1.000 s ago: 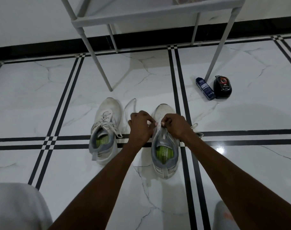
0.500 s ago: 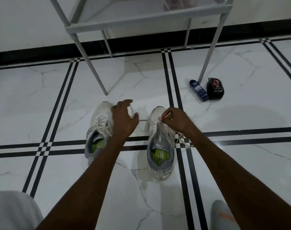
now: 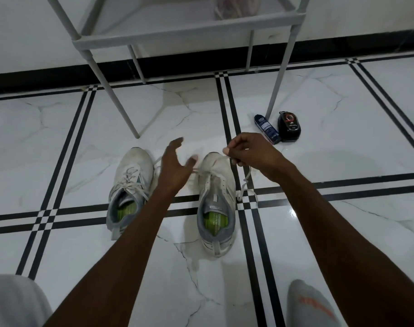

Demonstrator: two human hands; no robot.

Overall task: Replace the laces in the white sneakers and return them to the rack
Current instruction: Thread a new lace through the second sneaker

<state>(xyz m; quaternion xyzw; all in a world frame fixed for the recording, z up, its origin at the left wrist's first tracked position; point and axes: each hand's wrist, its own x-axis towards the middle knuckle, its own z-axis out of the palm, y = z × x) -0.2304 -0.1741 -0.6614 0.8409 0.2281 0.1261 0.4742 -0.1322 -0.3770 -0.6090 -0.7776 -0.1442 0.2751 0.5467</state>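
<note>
Beside rack leg (image 3: 278,74), blue can (image 3: 266,128), black case (image 3: 289,126) (touching), sneakers (image 3: 216,201) near.

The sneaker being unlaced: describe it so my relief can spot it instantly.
Below the grey rack, two white sneakers sit side by side on the marble floor. It is the right sneaker, beneath the right hand pinching its lace. Its eyelets are mostly bare; the left sneaker is fully laced.
</note>
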